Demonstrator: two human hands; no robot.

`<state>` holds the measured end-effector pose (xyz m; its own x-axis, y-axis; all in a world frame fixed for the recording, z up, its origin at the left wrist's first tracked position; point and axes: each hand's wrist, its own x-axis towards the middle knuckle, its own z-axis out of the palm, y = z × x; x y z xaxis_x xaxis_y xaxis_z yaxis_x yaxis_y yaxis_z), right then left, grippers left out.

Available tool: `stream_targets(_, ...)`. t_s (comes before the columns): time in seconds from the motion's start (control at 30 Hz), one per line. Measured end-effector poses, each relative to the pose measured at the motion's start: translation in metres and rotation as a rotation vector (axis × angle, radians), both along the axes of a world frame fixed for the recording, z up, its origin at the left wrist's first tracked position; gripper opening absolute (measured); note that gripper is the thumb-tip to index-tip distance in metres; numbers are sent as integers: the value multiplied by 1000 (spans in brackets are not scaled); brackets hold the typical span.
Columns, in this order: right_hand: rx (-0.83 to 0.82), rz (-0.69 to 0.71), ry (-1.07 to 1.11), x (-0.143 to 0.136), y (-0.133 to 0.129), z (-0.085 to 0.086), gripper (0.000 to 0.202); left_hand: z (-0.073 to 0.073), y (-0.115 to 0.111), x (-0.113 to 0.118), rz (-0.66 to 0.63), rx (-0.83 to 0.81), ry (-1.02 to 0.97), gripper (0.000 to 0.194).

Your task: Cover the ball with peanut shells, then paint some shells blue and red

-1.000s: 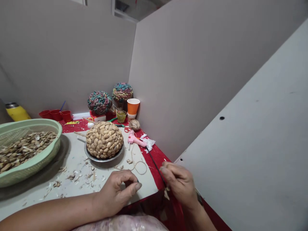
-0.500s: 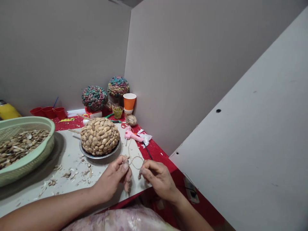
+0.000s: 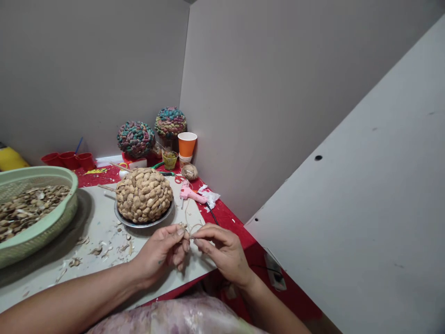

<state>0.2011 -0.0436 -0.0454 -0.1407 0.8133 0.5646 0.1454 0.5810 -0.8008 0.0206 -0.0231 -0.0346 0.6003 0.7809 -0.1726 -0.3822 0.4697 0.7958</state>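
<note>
A thin length of twine (image 3: 195,226) loops up between my two hands near the front edge of the grey board. My left hand (image 3: 166,248) pinches it between thumb and forefinger. My right hand (image 3: 222,248) pinches it too, its fingertips almost meeting the left ones. Just beyond, a ball covered in peanuts in their shells (image 3: 144,195) rests in a metal bowl (image 3: 144,225), with thin sticks poking out at its left. A pink glue gun (image 3: 192,192) lies past my right hand, and a ball of twine (image 3: 189,171) sits behind it.
A green basket (image 3: 71,204) of shell pieces stands at left. Two coloured balls (image 3: 136,139), an orange paper cup (image 3: 187,144), red cups (image 3: 69,161) and red-handled scissors (image 3: 179,179) are at the back. Shell bits lie on the grey board (image 3: 100,218). A grey wall (image 3: 264,116) rises at right.
My hands have come closer together, the right one moving left and slightly up. The twine loop between them now looks smaller and partly hidden by the right fingers.
</note>
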Motion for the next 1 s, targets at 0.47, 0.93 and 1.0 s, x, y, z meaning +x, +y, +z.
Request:
stream_targets(0.47, 404, -174, -125, -3, 0, -9, 23, 3, 0, 0, 5, -114, -30, 34)
stream_targets(0.93, 280, 58, -240, -7, -5, -14, 29, 15, 2, -3, 59, -126, -76, 38)
stream_targets(1.0, 235, 49, -197, -5, -6, -12, 30, 14, 3, -3, 90, -76, -20, 38)
